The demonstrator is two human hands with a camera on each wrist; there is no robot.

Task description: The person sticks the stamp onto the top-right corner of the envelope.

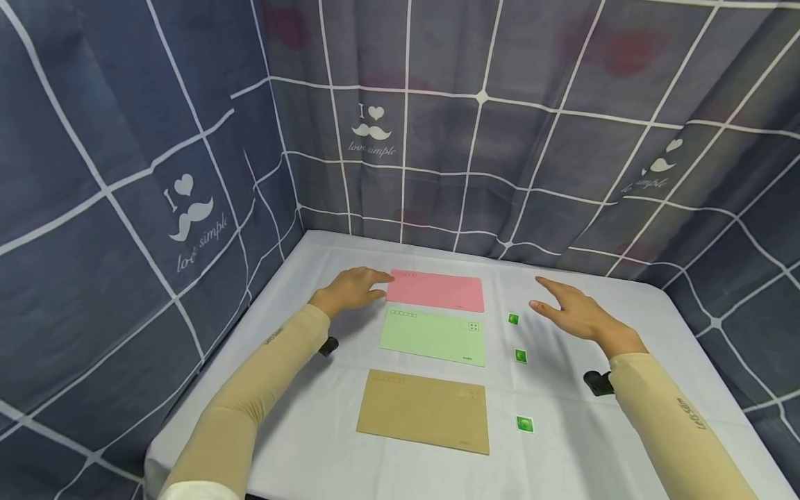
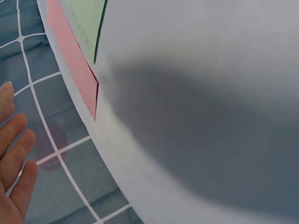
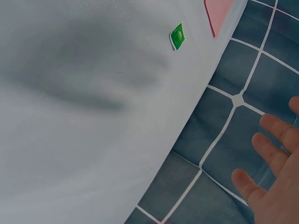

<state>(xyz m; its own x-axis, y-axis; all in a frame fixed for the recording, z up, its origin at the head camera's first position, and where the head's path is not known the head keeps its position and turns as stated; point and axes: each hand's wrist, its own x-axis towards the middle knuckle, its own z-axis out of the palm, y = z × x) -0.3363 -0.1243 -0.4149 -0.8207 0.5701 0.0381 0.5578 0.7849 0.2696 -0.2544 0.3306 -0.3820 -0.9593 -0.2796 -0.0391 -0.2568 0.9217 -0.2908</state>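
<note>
Three envelopes lie in a column on the white-covered table: a pink envelope (image 1: 435,290) at the back, a light green envelope (image 1: 432,337) in the middle and a tan envelope (image 1: 423,411) at the front. To their right sit three small green stamps, a back stamp (image 1: 513,319), a middle stamp (image 1: 521,355) and a front stamp (image 1: 525,424). My left hand (image 1: 354,288) hovers at the pink envelope's left end, fingers extended; whether it touches cannot be told. Above the table, right of the back stamp, my right hand (image 1: 578,312) is spread and holds nothing.
A white cloth (image 1: 300,444) covers the table. Dark grid-patterned curtains (image 1: 437,125) enclose the back and both sides. Each wrist carries a small black device, such as the right wrist device (image 1: 598,383).
</note>
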